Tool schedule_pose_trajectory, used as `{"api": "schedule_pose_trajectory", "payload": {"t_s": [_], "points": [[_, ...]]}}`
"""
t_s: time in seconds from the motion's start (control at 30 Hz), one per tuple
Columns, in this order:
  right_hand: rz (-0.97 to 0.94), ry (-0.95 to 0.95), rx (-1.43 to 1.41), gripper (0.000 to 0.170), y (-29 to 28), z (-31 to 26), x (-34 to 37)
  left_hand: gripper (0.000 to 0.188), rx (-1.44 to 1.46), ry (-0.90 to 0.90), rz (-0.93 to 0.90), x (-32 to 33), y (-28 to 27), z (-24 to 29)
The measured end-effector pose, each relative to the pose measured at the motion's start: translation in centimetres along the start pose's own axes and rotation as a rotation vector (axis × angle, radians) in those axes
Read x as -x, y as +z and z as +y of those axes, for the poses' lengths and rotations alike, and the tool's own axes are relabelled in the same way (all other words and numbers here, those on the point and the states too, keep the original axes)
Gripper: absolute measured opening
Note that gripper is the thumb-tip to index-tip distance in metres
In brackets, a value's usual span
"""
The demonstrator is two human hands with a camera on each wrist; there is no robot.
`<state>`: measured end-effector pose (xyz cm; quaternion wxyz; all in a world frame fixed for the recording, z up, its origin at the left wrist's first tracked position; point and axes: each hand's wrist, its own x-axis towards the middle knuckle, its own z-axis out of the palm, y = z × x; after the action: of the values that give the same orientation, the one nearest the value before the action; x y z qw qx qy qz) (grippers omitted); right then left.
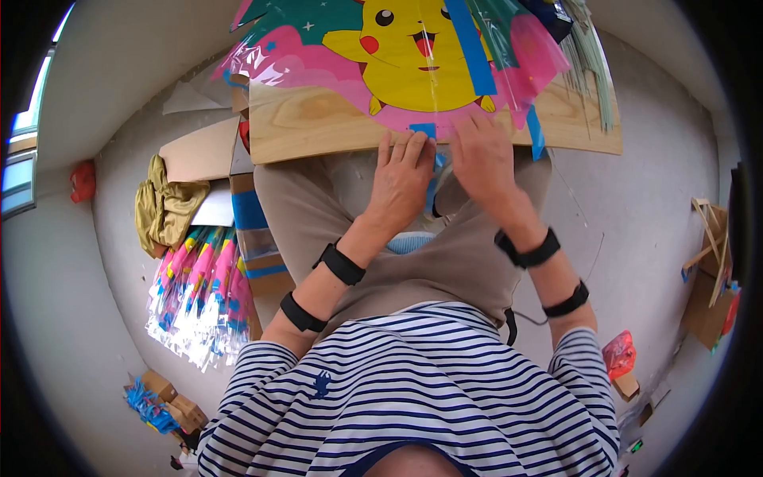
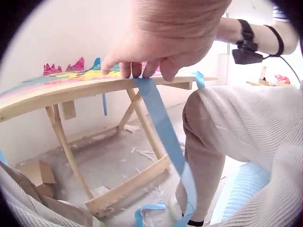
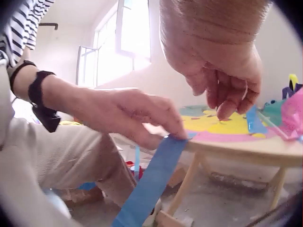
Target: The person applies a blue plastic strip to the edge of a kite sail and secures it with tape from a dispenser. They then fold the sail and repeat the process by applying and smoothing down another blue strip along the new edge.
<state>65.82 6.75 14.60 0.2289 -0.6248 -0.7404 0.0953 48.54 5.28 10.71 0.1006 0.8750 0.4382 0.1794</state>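
Observation:
A printed plastic sheet (image 1: 413, 83) with a yellow cartoon figure on pink and green lies over the wooden table (image 1: 302, 123). At the near edge my left hand (image 1: 401, 179) pinches the upper end of a blue strip (image 2: 163, 123). The strip hangs past the edge to the floor, as the left wrist view shows. To its right, my right hand (image 1: 485, 163) is over the sheet's pink border. Its fingers (image 3: 229, 101) are loosely curled in the right wrist view, with nothing visible in them.
Another blue strip (image 1: 473, 48) lies across the sheet, and a short one (image 1: 536, 133) hangs at the right. Thin pale-green sticks (image 1: 592, 79) lie at the table's right side. Cardboard boxes (image 1: 258, 230) and a pile of colourful printed plastic (image 1: 203, 294) are at the left.

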Motion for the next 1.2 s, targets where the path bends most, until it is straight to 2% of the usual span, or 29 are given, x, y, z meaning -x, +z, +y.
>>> {"api": "schedule_pose_trajectory", "payload": {"t_s": [0.1, 0.2, 0.3, 0.57, 1.2], "points": [[0.091, -0.292, 0.109, 0.04, 1.5, 1.5, -5.8, 0.052, -0.021, -0.023, -0.011, 0.1, 0.0, 0.3], [-0.041, -0.364, 0.305, 0.053, 5.1, 3.4, -10.0, 0.054, -0.058, -0.025, -0.03, 0.0, -0.2, 0.4], [-0.115, -0.347, 0.396, 0.058, 7.4, 5.0, -12.1, 0.055, -0.071, -0.039, -0.024, 0.0, 0.0, 0.4], [-0.039, -0.317, 0.407, 0.062, 8.7, 6.4, -13.1, 0.063, -0.018, -0.078, -0.061, -0.4, -0.6, 0.7], [0.036, -0.323, 0.399, 0.065, 9.6, 7.0, -13.3, 0.067, -0.022, -0.1, -0.067, 0.4, -0.4, 1.4]]}}
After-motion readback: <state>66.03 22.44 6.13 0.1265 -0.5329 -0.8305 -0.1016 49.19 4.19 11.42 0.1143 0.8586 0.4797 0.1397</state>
